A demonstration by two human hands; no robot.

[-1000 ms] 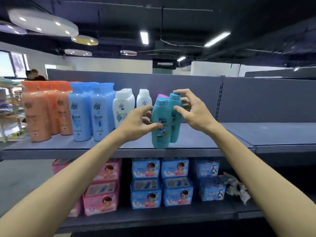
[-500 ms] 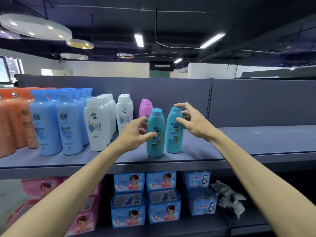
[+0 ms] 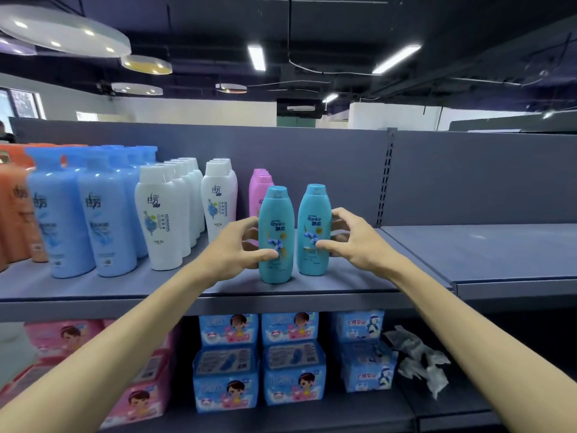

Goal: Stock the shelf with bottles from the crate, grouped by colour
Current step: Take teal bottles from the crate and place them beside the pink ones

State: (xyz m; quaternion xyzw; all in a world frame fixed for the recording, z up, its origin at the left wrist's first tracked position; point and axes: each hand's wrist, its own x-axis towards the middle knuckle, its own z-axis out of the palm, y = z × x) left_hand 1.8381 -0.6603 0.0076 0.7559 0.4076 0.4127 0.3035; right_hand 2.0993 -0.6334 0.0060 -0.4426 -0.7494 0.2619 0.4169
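Two teal bottles stand upright on the grey shelf (image 3: pixel 343 281) near its front edge. My left hand (image 3: pixel 240 245) grips the left teal bottle (image 3: pixel 276 214), thumb on its front and fingers behind. My right hand (image 3: pixel 349 242) curls round the right teal bottle (image 3: pixel 314 210), thumb tip on its label. A small gap separates the two bottles. Behind them stands a row of pink bottles (image 3: pixel 258 189). Further left are white bottles (image 3: pixel 162 220), light blue bottles (image 3: pixel 93 214) and orange bottles (image 3: pixel 15 214). The crate is out of view.
The shelf section to the right (image 3: pixel 499 251) is bare. Below hang pink packs (image 3: pixel 78 339), blue packs (image 3: pixel 262 357) and crumpled plastic (image 3: pixel 418 357). A perforated upright (image 3: pixel 387 179) divides the back panel.
The view has moved closer and shifted left. The two teal bottles, touching before, now stand slightly apart and face forward, both hands still on them.
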